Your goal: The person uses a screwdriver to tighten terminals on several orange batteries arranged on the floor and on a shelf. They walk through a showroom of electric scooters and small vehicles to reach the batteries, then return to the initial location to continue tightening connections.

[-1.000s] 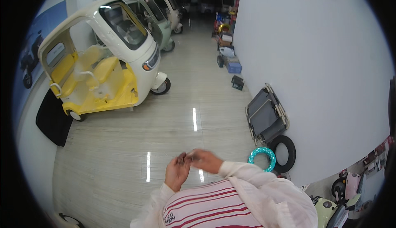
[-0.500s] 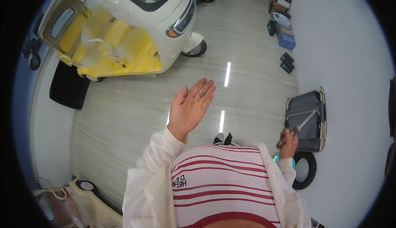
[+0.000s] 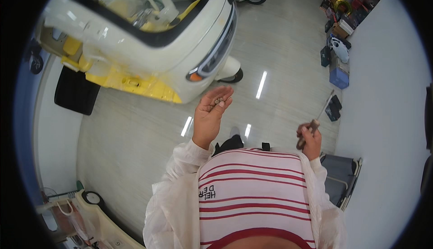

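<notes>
Near the middle of the head view, the left hand [image 3: 207, 119] is raised palm up above the pale, glossy floor [image 3: 135, 145]. Its fingers lie side by side, half curled into a cup, and a few small metal pieces [image 3: 219, 100] rest on them; the thumb bends in right beside these pieces, though whether it presses on them I cannot tell. Right of centre, the right hand [image 3: 311, 142] has its fingers wrapped around the brown handle of a screwdriver [image 3: 314, 124], whose thin shaft slants toward the upper right, its tip appearing beside two black boxes [image 3: 333, 108]. Lower centre shows the wearer's red-striped shirt [image 3: 252, 195] under a thin white jacket [image 3: 173, 181]. At the upper left stands a white three-wheeled vehicle [image 3: 198, 37] with a yellow floor, and a black panel [image 3: 74, 91] leans on the wall beside it. Toward the upper right sits a blue box [image 3: 339, 77], with a folded grey cot [image 3: 336, 172] at the lower right. A cream vehicle [image 3: 106, 217] fills the lower left corner.
</notes>
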Demonstrator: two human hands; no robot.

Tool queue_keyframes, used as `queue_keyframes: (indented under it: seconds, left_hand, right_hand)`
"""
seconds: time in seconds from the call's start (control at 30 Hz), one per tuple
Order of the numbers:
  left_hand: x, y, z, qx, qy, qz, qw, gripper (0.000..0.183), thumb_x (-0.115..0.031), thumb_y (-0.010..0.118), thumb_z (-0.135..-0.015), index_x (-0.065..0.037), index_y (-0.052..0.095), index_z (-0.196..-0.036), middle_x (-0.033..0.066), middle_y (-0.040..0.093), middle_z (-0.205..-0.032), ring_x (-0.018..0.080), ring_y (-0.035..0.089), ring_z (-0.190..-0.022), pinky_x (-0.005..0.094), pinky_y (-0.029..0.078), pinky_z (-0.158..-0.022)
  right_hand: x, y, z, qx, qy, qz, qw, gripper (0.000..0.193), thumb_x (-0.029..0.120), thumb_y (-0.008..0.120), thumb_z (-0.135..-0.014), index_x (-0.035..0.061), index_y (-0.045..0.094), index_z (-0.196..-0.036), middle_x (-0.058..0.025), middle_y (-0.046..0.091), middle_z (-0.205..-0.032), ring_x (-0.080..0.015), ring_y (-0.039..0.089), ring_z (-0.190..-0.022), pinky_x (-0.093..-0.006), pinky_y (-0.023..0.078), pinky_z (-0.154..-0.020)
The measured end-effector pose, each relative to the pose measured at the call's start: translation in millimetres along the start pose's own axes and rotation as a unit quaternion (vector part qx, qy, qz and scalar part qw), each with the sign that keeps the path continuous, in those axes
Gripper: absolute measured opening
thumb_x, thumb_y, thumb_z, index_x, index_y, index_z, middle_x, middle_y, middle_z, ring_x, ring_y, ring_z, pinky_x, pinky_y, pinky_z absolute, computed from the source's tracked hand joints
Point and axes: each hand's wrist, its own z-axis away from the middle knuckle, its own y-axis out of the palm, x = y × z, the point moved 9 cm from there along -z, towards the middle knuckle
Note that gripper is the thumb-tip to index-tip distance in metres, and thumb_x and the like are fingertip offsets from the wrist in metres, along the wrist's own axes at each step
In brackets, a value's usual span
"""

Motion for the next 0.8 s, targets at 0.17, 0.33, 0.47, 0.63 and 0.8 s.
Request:
queue_keyframes:
  seconds: [0.17, 0.33, 0.47, 0.63, 0.8]
  left_hand:
    - [22, 30, -181, 0.043, -0.014, -0.007, 0.999, 0.039, 0.007, 0.045, -0.094, 0.001, 0.045, -0.132, 0.0182, 0.051, -0.134, 0.0285, 0.048, -0.129, 0.0349, 0.044, -0.105]
    - [70, 80, -348, 0.071, -0.109, -0.008, 0.991, 0.043, -0.007, 0.047, -0.097, 0.004, 0.037, -0.138, 0.0206, 0.050, -0.133, 0.0292, 0.050, -0.126, 0.0360, 0.044, -0.103]
    - [144, 76, -467, 0.012, -0.187, 0.076, 0.979, 0.034, -0.015, 0.046, -0.101, 0.003, 0.045, -0.130, 0.0154, 0.058, -0.119, 0.0200, 0.060, -0.109, 0.0272, 0.051, -0.093]
    - [193, 95, -595, -0.023, -0.279, 0.143, 0.949, 0.021, -0.025, 0.049, -0.101, -0.006, 0.056, -0.106, 0.0037, 0.057, -0.087, 0.0111, 0.053, -0.075, 0.0214, 0.045, -0.064]
    - [218, 86, -719, -0.120, -0.248, 0.141, 0.951, 0.019, -0.017, 0.051, -0.100, -0.002, 0.055, -0.111, 0.0028, 0.053, -0.084, 0.0105, 0.047, -0.069, 0.0222, 0.043, -0.061]
  right_hand:
    - [-6, -77, -98, -0.155, 0.062, 0.024, 0.986, 0.017, 0.021, 0.061, -0.091, 0.0041, 0.058, -0.091, -0.0041, 0.059, -0.078, -0.0100, 0.053, -0.069, -0.0245, 0.043, -0.063]
    - [-37, -126, -185, -0.278, 0.082, -0.028, 0.957, 0.016, 0.020, 0.065, -0.087, 0.0067, 0.057, -0.085, -0.0029, 0.059, -0.074, -0.0109, 0.053, -0.065, -0.0261, 0.044, -0.061]
    - [-59, -145, -295, -0.326, 0.145, -0.074, 0.931, 0.012, 0.016, 0.064, -0.087, 0.0070, 0.058, -0.082, -0.0013, 0.059, -0.071, -0.0103, 0.053, -0.061, -0.0262, 0.043, -0.056]
    - [-35, -159, -509, -0.293, 0.127, -0.116, 0.940, 0.011, 0.016, 0.061, -0.088, 0.0072, 0.056, -0.084, -0.0025, 0.058, -0.071, -0.0118, 0.053, -0.061, -0.0267, 0.043, -0.055]
    - [18, -137, -718, -0.163, 0.157, -0.046, 0.973, 0.020, 0.024, 0.065, -0.086, 0.0052, 0.059, -0.086, -0.0001, 0.056, -0.070, -0.0085, 0.049, -0.057, -0.0263, 0.040, -0.050]
